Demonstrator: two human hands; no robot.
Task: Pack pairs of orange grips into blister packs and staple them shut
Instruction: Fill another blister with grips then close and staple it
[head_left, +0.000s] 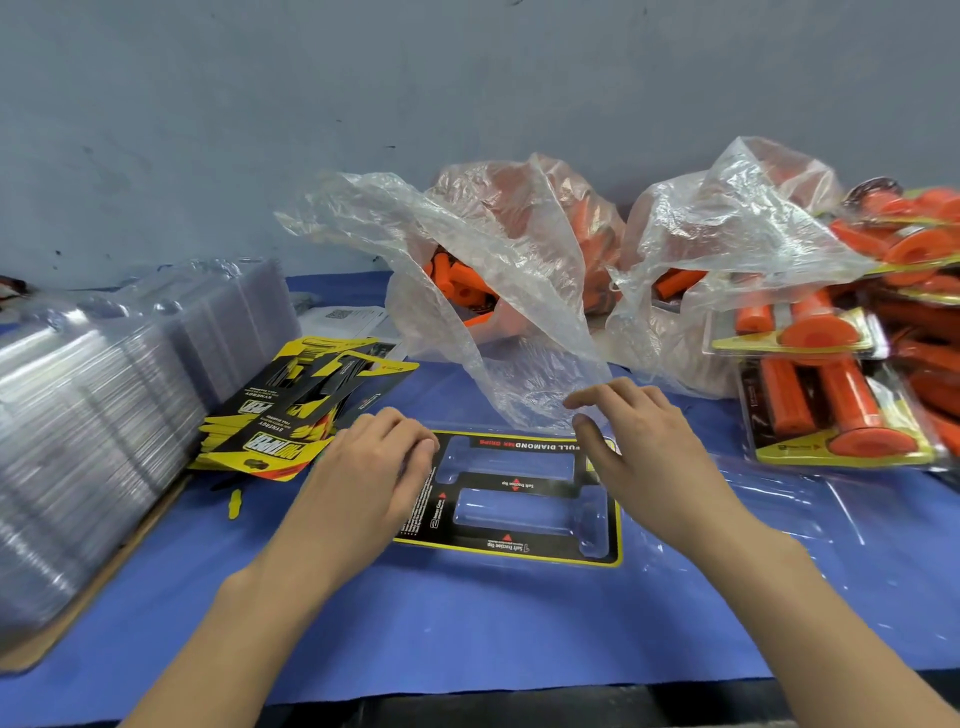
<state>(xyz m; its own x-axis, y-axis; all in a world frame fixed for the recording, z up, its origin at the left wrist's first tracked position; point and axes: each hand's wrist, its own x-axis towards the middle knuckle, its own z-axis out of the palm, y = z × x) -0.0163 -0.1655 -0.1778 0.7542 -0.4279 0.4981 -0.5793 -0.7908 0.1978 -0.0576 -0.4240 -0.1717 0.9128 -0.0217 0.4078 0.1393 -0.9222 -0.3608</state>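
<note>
Left hand (374, 467): fingers bent, tips down on the left end of the blister pack (519, 540); cannot tell whether they pinch its edge. Right hand (649, 447): relaxed, fingers spread, holding nothing, over the pack's right end. Pack lies flat on the blue mat (467, 623), both cavities empty. Loose orange grips (457, 286) sit in a clear bag (519, 249) behind. Printed cards (291, 415) left, filled packs (831, 415) right.
</note>
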